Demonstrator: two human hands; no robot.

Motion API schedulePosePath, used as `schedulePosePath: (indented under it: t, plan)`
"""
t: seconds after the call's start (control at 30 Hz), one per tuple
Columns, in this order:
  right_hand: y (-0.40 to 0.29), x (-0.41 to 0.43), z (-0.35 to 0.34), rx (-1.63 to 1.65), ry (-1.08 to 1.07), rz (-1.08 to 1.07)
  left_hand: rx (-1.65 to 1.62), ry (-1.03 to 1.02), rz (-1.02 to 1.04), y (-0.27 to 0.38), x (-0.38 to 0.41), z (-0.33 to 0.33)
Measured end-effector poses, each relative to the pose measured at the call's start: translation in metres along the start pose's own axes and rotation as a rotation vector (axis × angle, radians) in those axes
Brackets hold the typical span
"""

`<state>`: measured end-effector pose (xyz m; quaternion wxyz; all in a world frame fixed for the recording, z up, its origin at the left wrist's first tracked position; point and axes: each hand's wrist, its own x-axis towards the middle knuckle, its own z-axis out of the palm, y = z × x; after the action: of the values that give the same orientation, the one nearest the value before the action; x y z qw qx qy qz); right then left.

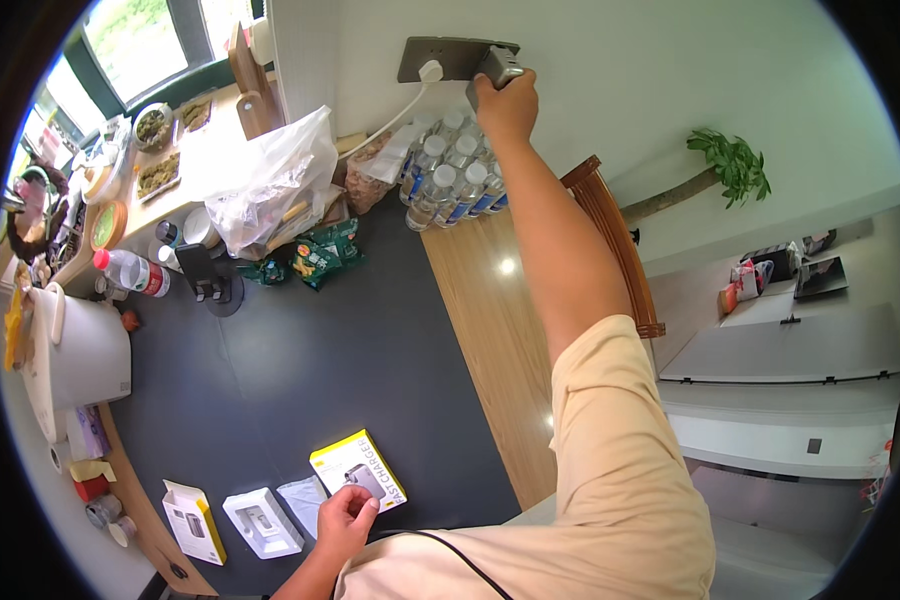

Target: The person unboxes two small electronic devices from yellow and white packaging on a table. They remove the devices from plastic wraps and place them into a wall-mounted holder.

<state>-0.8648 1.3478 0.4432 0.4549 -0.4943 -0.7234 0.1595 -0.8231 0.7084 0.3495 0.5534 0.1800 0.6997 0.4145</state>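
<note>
My right hand (511,106) reaches out to the wall and grips a grey charger (501,66) against the right part of a dark socket panel (439,56). Whether its prongs are in the socket is hidden. A white plug (430,71) with a white cable sits in the same panel. Low over the table, my left hand (347,519) has its fingers curled, with nothing visible in them. It partly covers a yellow and white charger box (364,469). Beside it lie a pale plastic pouch (301,501), a white inner tray (264,523) and an opened box sleeve (195,521).
Several water bottles (450,184) stand below the panel, under my right forearm. A black phone stand (210,281), green snack packets (326,253), a clear plastic bag (277,187) and a red-capped bottle (131,271) line the table's far side. A wooden chair (615,240) is at the right.
</note>
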Motion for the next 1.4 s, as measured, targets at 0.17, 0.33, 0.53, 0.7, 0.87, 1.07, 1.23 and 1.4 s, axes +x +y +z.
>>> schedulePosePath:
  t: [0.17, 0.33, 0.53, 0.7, 0.87, 1.07, 1.23, 1.4]
  plan:
    - [-0.004, -0.003, -0.004, 0.032, -0.039, 0.059, -0.014, 0.062, 0.014, 0.006, -0.006, -0.006]
    - [0.008, -0.014, -0.003, 0.036, -0.117, 0.109, 0.041, 0.126, -0.013, 0.002, -0.012, -0.011]
    - [0.029, -0.034, -0.002, 0.143, -0.109, 0.098, 0.028, 0.068, -0.04, 0.0, -0.015, 0.001]
    - [0.035, -0.07, -0.016, 0.277, -0.003, 0.028, 0.084, 0.053, -0.077, 0.004, -0.013, 0.005]
    - [0.045, -0.131, -0.05, 0.492, -0.043, 0.05, 0.08, 0.06, -0.066, 0.006, -0.009, 0.006]
    - [0.075, -0.259, -0.097, 0.557, -0.209, 0.156, 0.081, 0.048, -0.05, 0.006, -0.008, 0.01]
    - [0.105, -0.373, -0.13, 0.492, -0.343, 0.337, 0.102, 0.041, -0.045, 0.008, -0.009, 0.013]
    - [0.13, -0.43, -0.148, 0.368, -0.384, 0.378, 0.129, 0.026, -0.041, 0.008, -0.009, 0.015]
